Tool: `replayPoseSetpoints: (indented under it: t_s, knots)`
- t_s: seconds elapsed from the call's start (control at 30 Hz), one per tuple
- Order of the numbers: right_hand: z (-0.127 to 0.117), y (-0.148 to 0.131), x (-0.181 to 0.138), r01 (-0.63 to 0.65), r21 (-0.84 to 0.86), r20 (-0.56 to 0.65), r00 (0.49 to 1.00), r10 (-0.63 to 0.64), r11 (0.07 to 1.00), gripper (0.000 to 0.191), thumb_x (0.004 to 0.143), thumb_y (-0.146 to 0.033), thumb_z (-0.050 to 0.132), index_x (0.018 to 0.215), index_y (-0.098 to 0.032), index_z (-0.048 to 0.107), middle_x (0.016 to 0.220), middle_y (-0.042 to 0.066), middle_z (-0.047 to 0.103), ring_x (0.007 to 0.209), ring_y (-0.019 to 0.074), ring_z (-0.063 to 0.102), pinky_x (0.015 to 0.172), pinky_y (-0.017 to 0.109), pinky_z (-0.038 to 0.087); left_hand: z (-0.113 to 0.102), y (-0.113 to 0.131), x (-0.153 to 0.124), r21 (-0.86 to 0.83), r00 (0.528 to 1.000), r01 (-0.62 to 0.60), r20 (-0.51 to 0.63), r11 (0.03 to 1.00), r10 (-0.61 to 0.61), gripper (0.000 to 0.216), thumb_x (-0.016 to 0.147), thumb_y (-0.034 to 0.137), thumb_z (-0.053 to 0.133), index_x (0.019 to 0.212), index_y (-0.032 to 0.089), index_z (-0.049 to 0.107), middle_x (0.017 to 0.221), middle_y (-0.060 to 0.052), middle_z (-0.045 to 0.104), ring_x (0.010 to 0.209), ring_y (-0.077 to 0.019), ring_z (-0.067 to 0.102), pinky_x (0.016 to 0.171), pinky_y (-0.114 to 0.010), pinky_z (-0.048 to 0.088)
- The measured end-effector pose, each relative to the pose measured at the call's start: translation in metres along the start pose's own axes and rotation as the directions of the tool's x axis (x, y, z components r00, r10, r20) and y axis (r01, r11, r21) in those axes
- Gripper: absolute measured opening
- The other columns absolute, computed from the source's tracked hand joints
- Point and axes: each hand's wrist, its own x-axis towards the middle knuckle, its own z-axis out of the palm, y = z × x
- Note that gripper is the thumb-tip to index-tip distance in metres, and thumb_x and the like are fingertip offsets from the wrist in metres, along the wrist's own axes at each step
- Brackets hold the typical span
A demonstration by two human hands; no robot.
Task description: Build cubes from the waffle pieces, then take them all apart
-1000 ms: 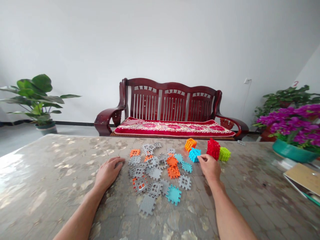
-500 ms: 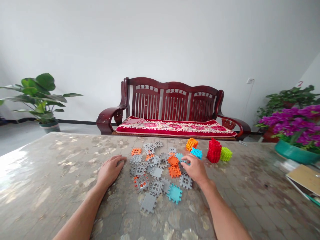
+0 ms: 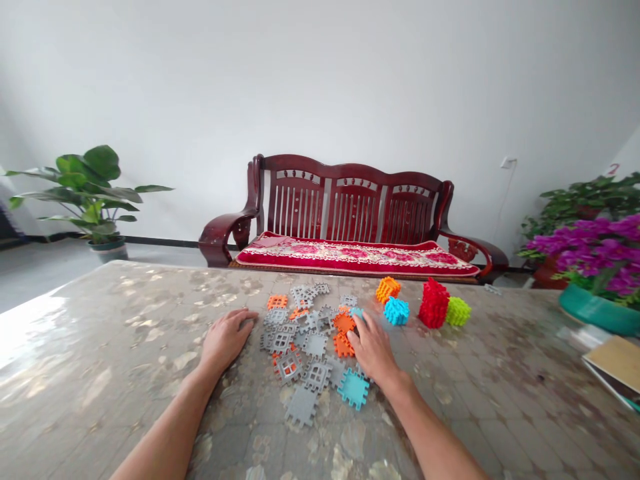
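Note:
My left hand lies flat on the table with its fingers stretched out, left of a pile of toothed plastic building tiles. My right hand is at the pile's right side, palm down, thumb and fingers apart. Its thumb and fingertips reach the edge of an upper orange tile and a lower orange tile; whether they press on them I cannot tell. A small turquoise tile shows at its fingertips. Nearer me lie a larger turquoise tile and a plain grey tile. Grey window tiles overlap on the left.
Behind my right hand stand an orange block, a blue block, a tall red block and a lime-green block. A teal flowerpot and a notebook are on the right. Beyond the table is a wooden bench.
My right hand has come down and left, from beside the blue block onto the orange tiles' edge. Its fingers have spread. The left hand stays put; the view has shifted slightly.

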Motion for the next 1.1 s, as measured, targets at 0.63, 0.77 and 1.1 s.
replayPoseSetpoints:
  t_s: [0.63,0.77,1.1]
  knots:
    - [0.015,0.009,0.023,0.044,0.174,-0.059,0.998,-0.035,0.984,0.054,0.094,-0.045,0.038,0.138,-0.018,0.053,0.142,0.014,0.055,0.135,0.0287,0.046,0.115,0.052,0.031,0.006,0.002,-0.003,0.034,0.992,-0.120,0.033,0.992,0.118,0.043,0.092,0.041,0.042,0.129,0.034,0.063,0.139,0.000,0.060,0.133,-0.0215,0.049,0.113,-0.040,0.031]
    - [0.014,0.004,0.022,0.117,0.267,0.040,0.990,-0.133,0.957,0.051,0.095,-0.047,0.037,0.137,-0.024,0.056,0.141,0.009,0.057,0.133,0.0257,0.049,0.115,0.049,0.031,0.008,0.002,-0.003,0.019,0.992,-0.118,0.037,0.993,0.118,0.043,0.093,0.043,0.042,0.130,0.035,0.062,0.141,-0.001,0.059,0.134,-0.0219,0.047,0.113,-0.041,0.029]
    - [0.004,0.008,0.026,-0.028,0.619,-0.054,0.995,0.078,0.785,0.070,0.091,-0.069,0.029,0.129,-0.019,0.059,0.125,0.012,0.067,0.122,0.0253,0.059,0.106,0.043,0.043,0.006,0.002,-0.002,0.048,0.991,-0.124,0.047,0.991,0.122,0.043,0.094,0.040,0.037,0.126,0.033,0.065,0.142,-0.001,0.058,0.134,-0.0221,0.047,0.111,-0.041,0.032]
